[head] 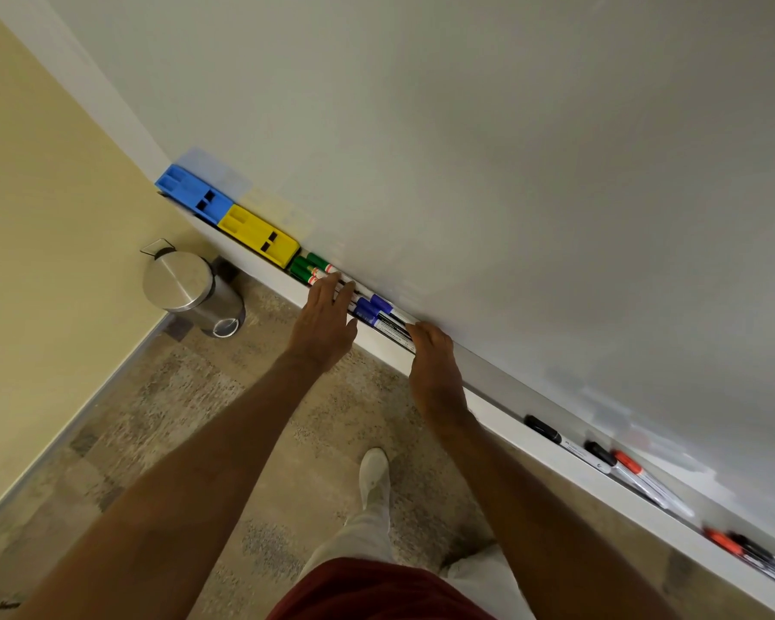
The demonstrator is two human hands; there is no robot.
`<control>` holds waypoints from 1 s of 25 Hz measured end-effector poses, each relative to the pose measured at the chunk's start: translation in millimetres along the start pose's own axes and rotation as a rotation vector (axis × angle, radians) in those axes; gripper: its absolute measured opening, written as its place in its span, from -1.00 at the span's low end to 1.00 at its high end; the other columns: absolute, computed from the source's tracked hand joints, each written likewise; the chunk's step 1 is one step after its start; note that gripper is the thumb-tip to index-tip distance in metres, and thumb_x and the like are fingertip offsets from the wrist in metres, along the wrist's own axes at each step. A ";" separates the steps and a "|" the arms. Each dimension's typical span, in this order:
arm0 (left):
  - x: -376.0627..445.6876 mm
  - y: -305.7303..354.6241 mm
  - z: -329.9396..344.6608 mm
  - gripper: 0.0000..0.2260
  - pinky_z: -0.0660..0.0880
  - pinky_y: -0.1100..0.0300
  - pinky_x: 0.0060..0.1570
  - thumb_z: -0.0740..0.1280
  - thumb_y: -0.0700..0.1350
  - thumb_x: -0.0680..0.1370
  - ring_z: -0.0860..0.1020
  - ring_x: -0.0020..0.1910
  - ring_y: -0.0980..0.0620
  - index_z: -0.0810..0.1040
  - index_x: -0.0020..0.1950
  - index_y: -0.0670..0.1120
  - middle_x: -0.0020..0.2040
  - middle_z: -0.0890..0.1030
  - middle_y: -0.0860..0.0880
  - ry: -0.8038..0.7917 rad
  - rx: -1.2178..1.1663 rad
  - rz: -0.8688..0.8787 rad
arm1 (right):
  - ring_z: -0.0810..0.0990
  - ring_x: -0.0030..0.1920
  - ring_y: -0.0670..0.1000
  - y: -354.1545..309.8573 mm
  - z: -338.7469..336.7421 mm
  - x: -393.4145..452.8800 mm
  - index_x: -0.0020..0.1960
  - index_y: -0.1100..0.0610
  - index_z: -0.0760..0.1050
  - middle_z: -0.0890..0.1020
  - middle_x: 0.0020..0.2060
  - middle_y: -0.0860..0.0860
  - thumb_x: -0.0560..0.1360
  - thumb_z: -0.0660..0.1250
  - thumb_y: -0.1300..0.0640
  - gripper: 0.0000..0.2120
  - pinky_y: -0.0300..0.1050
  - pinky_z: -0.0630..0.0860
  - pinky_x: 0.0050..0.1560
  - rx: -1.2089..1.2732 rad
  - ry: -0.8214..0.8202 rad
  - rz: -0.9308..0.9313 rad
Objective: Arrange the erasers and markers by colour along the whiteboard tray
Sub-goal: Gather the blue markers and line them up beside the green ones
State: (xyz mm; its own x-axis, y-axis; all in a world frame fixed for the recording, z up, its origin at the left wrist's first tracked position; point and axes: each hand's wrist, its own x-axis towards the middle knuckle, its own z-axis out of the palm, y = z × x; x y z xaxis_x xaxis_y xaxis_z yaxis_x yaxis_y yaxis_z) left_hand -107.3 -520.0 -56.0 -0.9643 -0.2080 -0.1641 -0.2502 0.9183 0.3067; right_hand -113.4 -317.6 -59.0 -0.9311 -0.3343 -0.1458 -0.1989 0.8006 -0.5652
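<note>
so, tray under the whiteboard, running far-left to near-right. count along it: one blue eraser at the far end, one yellow eraser touching it, then about three green markers, then two or three blue markers lying side by side. well apart, nearer: two black-capped markers, one red marker, then a blurred red-and-black cluster, count unclear.

left hand palm down, fingers straight and fairly spread, tips resting on the markers between green and blue caps; not gripping anything. right hand curled over the tray edge at the tail end of the blue markers, fingertips hidden, so cannot tell whether it holds one. both arms extended forward.

marker labels too blurred to read.

steel pedal bin on the floor below the erasers.
</note>
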 end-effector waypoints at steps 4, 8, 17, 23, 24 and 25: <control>0.3 -0.5 0.4 -0.42 0.28 -0.10 0.48 0.36 -0.05 0.58 0.20 0.55 -0.21 0.25 0.55 -0.15 0.55 0.26 -0.22 -0.013 -0.002 -0.005 | 0.43 0.44 0.11 -1.2 -1.4 2.1 0.49 0.18 0.37 0.47 0.41 0.16 0.55 0.36 0.35 -0.48 -0.16 0.37 0.35 0.005 -0.034 -0.024; 0.7 -0.9 -0.2 -0.41 0.26 -0.10 0.50 0.35 -0.06 0.58 0.19 0.55 -0.21 0.24 0.56 -0.17 0.55 0.25 -0.23 -0.006 0.000 0.001 | 0.42 0.46 0.10 0.4 -4.2 0.2 0.50 0.16 0.35 0.42 0.45 0.14 0.60 0.29 0.34 -0.52 -0.03 0.41 0.41 0.021 -0.026 -0.004; 0.1 -1.7 -0.2 -0.41 0.25 -0.09 0.50 0.34 -0.04 0.59 0.18 0.55 -0.22 0.23 0.56 -0.17 0.55 0.23 -0.23 -0.010 -0.005 0.007 | 0.51 0.32 0.11 -5.8 -6.5 4.1 0.41 0.19 0.48 0.50 0.31 0.13 0.62 0.17 0.37 -0.61 -0.02 0.49 0.37 0.522 0.144 0.487; -0.7 -1.3 0.3 -0.40 0.25 -0.08 0.50 0.35 -0.05 0.58 0.18 0.55 -0.20 0.23 0.56 -0.17 0.55 0.23 -0.23 -0.016 -0.021 0.007 | 0.56 0.28 0.08 -5.9 -4.7 8.4 0.39 0.19 0.50 0.53 0.30 0.13 0.62 0.13 0.38 -0.60 0.00 0.52 0.35 0.620 0.130 0.511; -0.7 -1.0 0.4 -0.40 0.26 -0.08 0.50 0.35 -0.06 0.58 0.18 0.55 -0.20 0.23 0.56 -0.17 0.55 0.23 -0.23 -0.016 -0.024 0.007 | 0.56 0.26 0.06 -5.9 -4.7 8.6 0.39 0.19 0.50 0.53 0.30 0.13 0.61 0.14 0.39 -0.60 -0.05 0.52 0.33 0.622 0.127 0.509; -0.7 -0.8 0.2 -0.41 0.26 -0.07 0.49 0.35 -0.06 0.58 0.18 0.54 -0.20 0.24 0.56 -0.16 0.55 0.23 -0.23 -0.016 -0.028 0.006 | 0.55 0.23 0.02 -5.9 -4.9 8.5 0.39 0.18 0.50 0.54 0.29 0.13 0.61 0.14 0.39 -0.60 -0.12 0.52 0.29 0.619 0.124 0.506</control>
State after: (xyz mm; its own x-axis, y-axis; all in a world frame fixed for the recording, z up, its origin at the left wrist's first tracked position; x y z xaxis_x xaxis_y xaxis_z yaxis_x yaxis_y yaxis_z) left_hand -106.4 -520.5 -56.2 -0.9644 -0.1969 -0.1766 -0.2469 0.9097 0.3338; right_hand -121.6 -322.7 -52.9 -0.8972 0.0819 -0.4339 0.4274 0.4077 -0.8069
